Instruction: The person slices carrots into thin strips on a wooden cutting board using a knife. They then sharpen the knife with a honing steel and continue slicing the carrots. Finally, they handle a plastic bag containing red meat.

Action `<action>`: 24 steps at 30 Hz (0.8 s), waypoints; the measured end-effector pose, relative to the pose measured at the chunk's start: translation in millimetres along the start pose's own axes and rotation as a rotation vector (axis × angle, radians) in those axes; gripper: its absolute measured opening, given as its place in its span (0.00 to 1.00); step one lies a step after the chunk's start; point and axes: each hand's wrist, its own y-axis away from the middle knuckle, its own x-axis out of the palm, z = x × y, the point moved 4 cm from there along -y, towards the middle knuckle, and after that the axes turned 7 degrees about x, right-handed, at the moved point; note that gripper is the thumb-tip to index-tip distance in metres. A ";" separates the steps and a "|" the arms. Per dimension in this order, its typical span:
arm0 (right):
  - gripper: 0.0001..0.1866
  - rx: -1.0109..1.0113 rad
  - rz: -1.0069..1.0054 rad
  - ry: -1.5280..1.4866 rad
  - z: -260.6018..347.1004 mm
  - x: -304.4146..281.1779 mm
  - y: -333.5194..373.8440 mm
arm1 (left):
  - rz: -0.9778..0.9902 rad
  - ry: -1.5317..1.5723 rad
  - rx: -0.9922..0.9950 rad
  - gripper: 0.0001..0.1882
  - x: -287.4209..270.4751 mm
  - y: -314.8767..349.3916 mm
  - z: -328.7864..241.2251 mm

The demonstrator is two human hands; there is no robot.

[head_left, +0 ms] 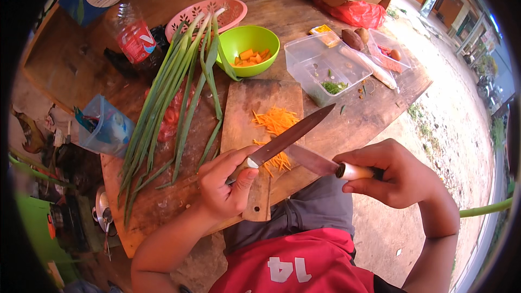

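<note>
Landmark: brown rectangular wooden cutting board (pixel 237 108), its holed handle toward you. Your left hand (pixel 228 184), over the board's near left side, is closed round the handle of a pointed, dark-bladed metal knife (pixel 293 135); its long axis slants from that side to beyond the board's right edge, tip away from you. Your right hand (pixel 399 174), to the right of the board, is closed round the pale cylindrical handle of a grey-bladed metal knife (pixel 315 161), whose long axis runs leftward and slightly away, over the board's right edge. Key relation: the two blades cross above the board's right half, the dark one uppermost, hiding the grey tip; whether they touch cannot be told. Your left hand is nearer the board. Thin orange vegetable shreds (pixel 278 120) lie on it.
</note>
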 end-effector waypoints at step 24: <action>0.26 -0.100 0.052 0.155 -6.4 13.4 8.9 | 0.024 -0.015 -0.134 0.16 2.7 3.9 5.9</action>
